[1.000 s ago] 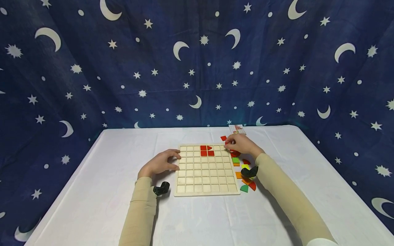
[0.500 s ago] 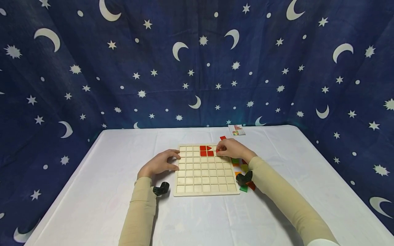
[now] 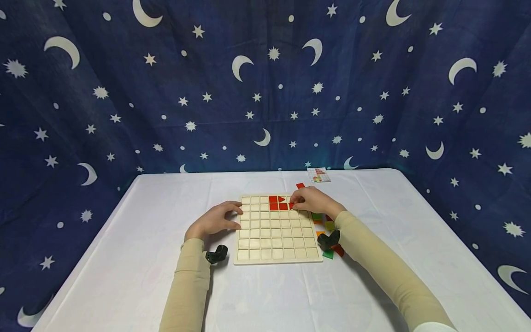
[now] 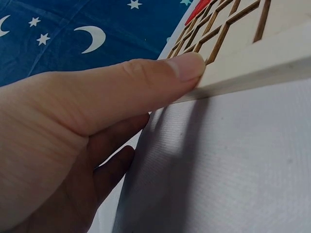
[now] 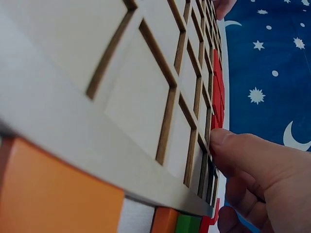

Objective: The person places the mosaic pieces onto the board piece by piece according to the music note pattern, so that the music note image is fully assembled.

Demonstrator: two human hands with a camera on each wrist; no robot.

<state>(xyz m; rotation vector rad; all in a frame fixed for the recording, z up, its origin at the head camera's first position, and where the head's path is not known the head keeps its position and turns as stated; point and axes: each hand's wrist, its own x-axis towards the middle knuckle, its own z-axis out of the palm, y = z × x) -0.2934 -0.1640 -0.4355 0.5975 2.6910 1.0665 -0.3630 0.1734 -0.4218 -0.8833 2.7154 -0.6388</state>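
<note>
A pale wooden grid board [image 3: 271, 239] lies on the white table between my hands. My left hand [image 3: 215, 219] rests against its left edge, fingers spread; in the left wrist view the thumb [image 4: 160, 75] touches the board's rim. My right hand [image 3: 313, 200] reaches over the top right of the board and pinches a small red tile [image 3: 291, 206], mostly covered by the fingers, at the second row. Left of it, several red tiles [image 3: 274, 206] fill cells in the top two rows, one a red triangle [image 3: 281, 199].
Along the board's right side lie loose coloured tiles, among them an orange tile [image 5: 58, 191] and a green tile [image 3: 328, 254], partly under the right wrist. A red tile [image 3: 300, 186] and a printed pattern card [image 3: 319, 175] lie beyond the right hand. A starry blue curtain hangs behind.
My right hand has moved left from the loose tiles onto the board, bringing the red tile beside the other red ones. My left hand has stayed at the board's edge.
</note>
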